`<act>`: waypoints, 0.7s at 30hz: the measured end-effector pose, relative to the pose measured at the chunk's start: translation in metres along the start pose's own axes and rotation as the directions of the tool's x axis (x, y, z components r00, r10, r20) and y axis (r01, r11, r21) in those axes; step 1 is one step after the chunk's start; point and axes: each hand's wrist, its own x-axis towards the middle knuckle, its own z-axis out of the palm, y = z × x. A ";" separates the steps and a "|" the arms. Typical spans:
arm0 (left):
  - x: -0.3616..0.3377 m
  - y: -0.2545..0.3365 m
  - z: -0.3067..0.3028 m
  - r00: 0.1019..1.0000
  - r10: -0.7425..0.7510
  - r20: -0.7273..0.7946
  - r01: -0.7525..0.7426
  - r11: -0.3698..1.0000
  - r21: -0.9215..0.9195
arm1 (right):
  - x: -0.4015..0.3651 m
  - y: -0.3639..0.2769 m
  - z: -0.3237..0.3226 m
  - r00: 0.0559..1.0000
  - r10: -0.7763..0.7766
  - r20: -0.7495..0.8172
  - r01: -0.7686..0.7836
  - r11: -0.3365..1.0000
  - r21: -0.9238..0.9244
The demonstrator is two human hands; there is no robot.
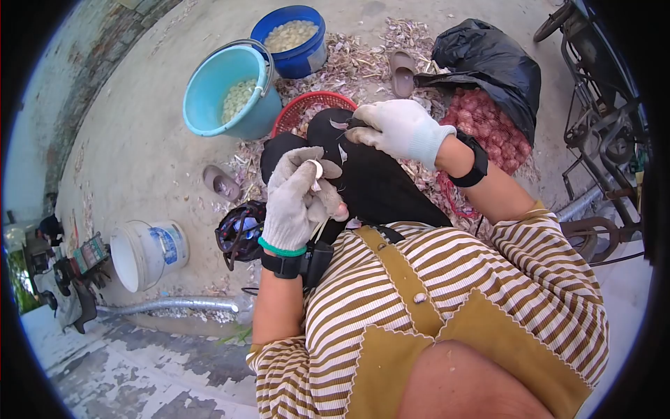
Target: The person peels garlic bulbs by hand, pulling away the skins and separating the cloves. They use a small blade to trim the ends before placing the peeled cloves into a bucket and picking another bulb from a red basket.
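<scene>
My left hand, in a whitish glove with a green cuff, is closed with its fingers curled upward. Between the thumb and fingers it grips a pale garlic clove with a strip of loose skin hanging below. My right hand, also gloved, is over my knee with its fingers bent down and drawn together; I cannot tell what is in them. Close to those fingertips a flake of garlic skin lies on my black trousers. Just beyond my knees stands a red basket, partly hidden by my legs.
A turquoise bucket and a blue bucket hold peeled cloves. A black plastic bag covers part of a red net sack of garlic. Slippers, a white bucket and scattered skins surround me; a bicycle stands right.
</scene>
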 end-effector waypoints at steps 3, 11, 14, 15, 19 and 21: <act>0.004 0.003 -0.001 0.998 0.043 -0.043 -0.041 0.998 0.043 | -0.016 -0.027 -0.007 0.994 -0.030 0.108 0.037 0.997 -0.068; 0.024 -0.025 0.007 0.896 0.404 -0.185 -0.341 0.893 0.294 | -0.015 -0.034 0.021 0.997 -0.032 0.073 0.031 0.999 0.010; 0.024 -0.027 0.010 0.869 0.467 -0.165 -0.374 0.837 0.400 | -0.013 -0.036 0.020 0.997 -0.069 0.025 0.069 0.997 0.021; 0.023 -0.027 0.012 0.852 0.497 -0.164 -0.393 0.814 0.428 | -0.013 -0.037 0.018 0.997 -0.067 0.023 0.067 0.998 0.007; 0.017 -0.023 0.018 0.880 0.439 -0.179 -0.363 0.867 0.342 | -0.016 -0.032 0.019 0.995 -0.095 0.012 0.095 0.995 -0.001; 0.012 -0.018 0.020 0.921 0.368 -0.130 -0.308 0.891 0.333 | -0.017 -0.030 0.019 0.994 -0.102 0.024 0.102 0.995 -0.002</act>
